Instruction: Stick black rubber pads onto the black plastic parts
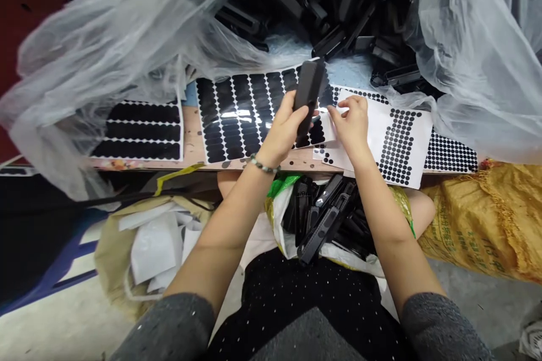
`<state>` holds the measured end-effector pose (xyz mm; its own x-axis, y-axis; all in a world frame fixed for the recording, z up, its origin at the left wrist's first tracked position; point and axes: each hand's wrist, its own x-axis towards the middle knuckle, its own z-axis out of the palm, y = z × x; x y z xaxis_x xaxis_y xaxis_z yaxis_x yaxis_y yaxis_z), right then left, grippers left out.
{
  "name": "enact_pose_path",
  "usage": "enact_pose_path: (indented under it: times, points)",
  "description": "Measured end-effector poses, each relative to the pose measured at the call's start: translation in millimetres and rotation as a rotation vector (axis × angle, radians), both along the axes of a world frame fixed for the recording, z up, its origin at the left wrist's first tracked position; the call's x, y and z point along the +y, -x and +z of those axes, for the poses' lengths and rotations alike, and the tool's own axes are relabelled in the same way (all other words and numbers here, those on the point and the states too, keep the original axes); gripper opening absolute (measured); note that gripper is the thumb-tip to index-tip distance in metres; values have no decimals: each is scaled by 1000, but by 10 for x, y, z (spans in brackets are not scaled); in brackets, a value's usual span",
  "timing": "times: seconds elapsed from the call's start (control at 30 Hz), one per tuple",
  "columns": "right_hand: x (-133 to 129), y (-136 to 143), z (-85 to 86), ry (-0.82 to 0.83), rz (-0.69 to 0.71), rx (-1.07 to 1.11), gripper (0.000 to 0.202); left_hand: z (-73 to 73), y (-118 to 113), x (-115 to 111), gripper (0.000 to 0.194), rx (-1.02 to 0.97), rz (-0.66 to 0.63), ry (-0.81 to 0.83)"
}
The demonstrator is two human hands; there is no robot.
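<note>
My left hand (283, 128), with a beaded bracelet on its wrist, grips a long black plastic piece (309, 90), tilted upright over the bench. Just to the right, my right hand (353, 124) has its thumb and forefinger drawn together near that piece; whatever is between the tips is too small to make out. Under the left hand lies a glossy sheet of black strip-shaped stickers (235, 115). White sheets with small round black stickers (398, 149) lie beneath and beside the right hand.
Many black plastic parts (339, 0) are heaped at the back between sheets of clear plastic (127, 28). Another sticker sheet (144, 131) lies at left. Below the bench edge, an open sack (277, 220) holds similar parts, a bag holds white paper scraps (154, 245), and a yellow sack (486, 220) stands right.
</note>
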<state>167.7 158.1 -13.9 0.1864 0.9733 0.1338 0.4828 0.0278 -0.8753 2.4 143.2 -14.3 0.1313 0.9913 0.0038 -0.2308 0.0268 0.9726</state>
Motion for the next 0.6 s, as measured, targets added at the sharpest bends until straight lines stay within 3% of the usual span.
enact_pose_path:
  times: [0.1, 0.17, 0.37, 0.47, 0.6]
  points:
    - [-4, 54, 15, -13, 127, -56, 19, -46, -113, 280, 26, 50, -16, 120]
    - [-109, 33, 89, -33, 200, -23, 17, -35, -142, 304, 22, 59, -35, 186]
    - [-337, -105, 437, -63, 188, 316, 28, 169, -41, -101, 32, -191, -196, 226]
    - [-419, -71, 572, -20, 164, 471, 32, 247, -35, -316, 45, -310, -143, 143]
    - [-596, 41, 643, 33, 120, 580, 32, 247, -93, -521, 51, -354, -40, 13]
